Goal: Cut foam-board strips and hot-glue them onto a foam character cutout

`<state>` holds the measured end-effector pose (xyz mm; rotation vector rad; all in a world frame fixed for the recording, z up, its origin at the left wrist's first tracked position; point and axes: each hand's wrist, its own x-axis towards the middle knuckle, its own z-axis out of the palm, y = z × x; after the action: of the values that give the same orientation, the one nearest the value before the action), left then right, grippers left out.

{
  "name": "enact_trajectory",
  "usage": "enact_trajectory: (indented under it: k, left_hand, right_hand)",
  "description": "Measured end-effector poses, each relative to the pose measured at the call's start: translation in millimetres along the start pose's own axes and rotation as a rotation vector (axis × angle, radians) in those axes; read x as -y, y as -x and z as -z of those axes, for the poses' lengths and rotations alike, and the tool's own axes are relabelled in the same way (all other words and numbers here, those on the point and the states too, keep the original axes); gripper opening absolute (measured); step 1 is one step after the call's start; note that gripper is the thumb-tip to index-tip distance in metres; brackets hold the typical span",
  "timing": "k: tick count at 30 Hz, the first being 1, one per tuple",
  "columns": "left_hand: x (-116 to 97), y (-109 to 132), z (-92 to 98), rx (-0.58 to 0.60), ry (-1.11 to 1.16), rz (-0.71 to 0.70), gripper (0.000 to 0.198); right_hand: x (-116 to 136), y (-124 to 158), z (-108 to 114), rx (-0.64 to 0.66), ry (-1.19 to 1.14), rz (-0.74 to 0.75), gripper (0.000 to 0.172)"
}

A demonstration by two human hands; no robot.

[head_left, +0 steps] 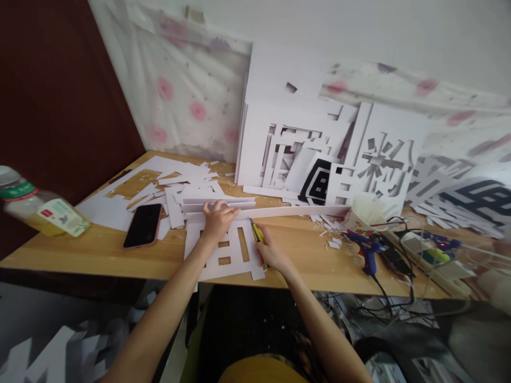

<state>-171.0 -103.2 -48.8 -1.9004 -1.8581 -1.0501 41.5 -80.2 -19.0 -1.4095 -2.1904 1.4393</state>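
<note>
My left hand [219, 219] presses on upright white strips [243, 202] at the back edge of a flat white cut-out board [237, 268] with rectangular openings. Its fingers are bent over the strips and touch them. My right hand [272, 250] is wrapped round a yellow and black cutter [257, 233], whose tip meets the long white strip [295, 211] that stretches to the right. The cutter lies over the board's right edge.
A phone [143, 225], a bottle [24, 199] and a juice carton [64, 217] are at the left. Cut-out boards [275, 96] lean on the wall. A paper cup [357, 219], a blue glue gun [368, 252] and cables lie at the right. White scraps are scattered about.
</note>
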Motion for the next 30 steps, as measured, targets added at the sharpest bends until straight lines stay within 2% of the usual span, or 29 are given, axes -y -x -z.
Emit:
enact_trajectory:
  k: [5, 12, 30]
  left_hand:
    - [-1.5, -0.7, 1.3, 0.027, -0.001, 0.012, 0.034]
    - [-4.2, -0.3, 2.9, 0.044, -0.012, 0.030, 0.027]
    - [-6.0, -1.7, 5.9, 0.049, -0.003, 0.041, 0.028]
  right_hand:
    - [1.5, 2.0, -1.0, -0.009, 0.004, 0.005, 0.067]
    - [3.6, 2.3, -1.2, -0.019, -0.008, 0.009, 0.068]
    - [12.6, 5.9, 5.2, -0.051, -0.005, 0.038, 0.066]
